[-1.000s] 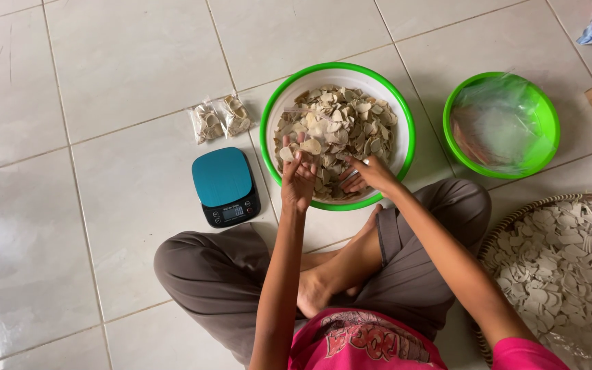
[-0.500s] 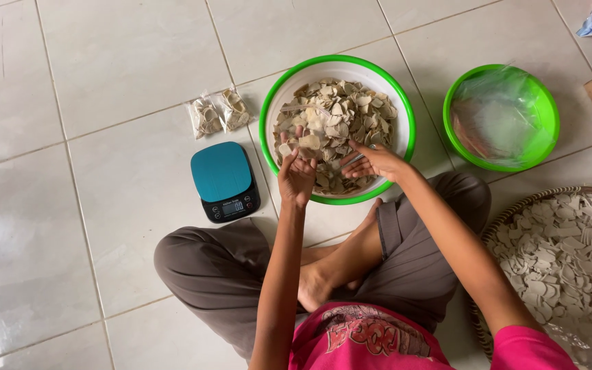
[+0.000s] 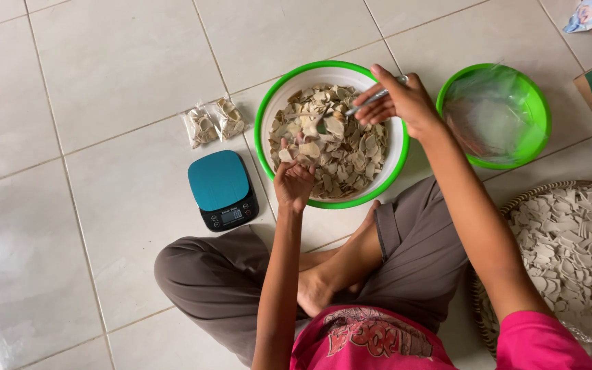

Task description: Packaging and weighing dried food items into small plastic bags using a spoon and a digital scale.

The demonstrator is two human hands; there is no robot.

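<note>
Chips (image 3: pixel 337 147), thin pale brown pieces, fill a white bowl with a green rim (image 3: pixel 263 116) that sits on the tiled floor (image 3: pixel 104 82) directly at twelve o'clock from the seated person's crossed legs, close enough that both arms reach it without leaning. The right hand (image 3: pixel 399 99) hovers over the bowl's two o'clock edge, fingers closed around the handle of a metal spoon (image 3: pixel 361 108) whose tip points toward the middle of the pile, angled low as if to dig in. The left hand (image 3: pixel 294 181) rests at the bowl's seven o'clock rim, fingers curled loosely among the chips; whether it pinches any I cannot tell. A teal kitchen scale (image 3: pixel 220 188) lies just beside the bowl at nine o'clock, with two small filled clear packets (image 3: pixel 212 122) beyond it at ten. A green basin lined with clear plastic (image 3: pixel 539 113) stands at three o'clock, and a woven tray of pale chips (image 3: pixel 570 240) sits at five.
</note>
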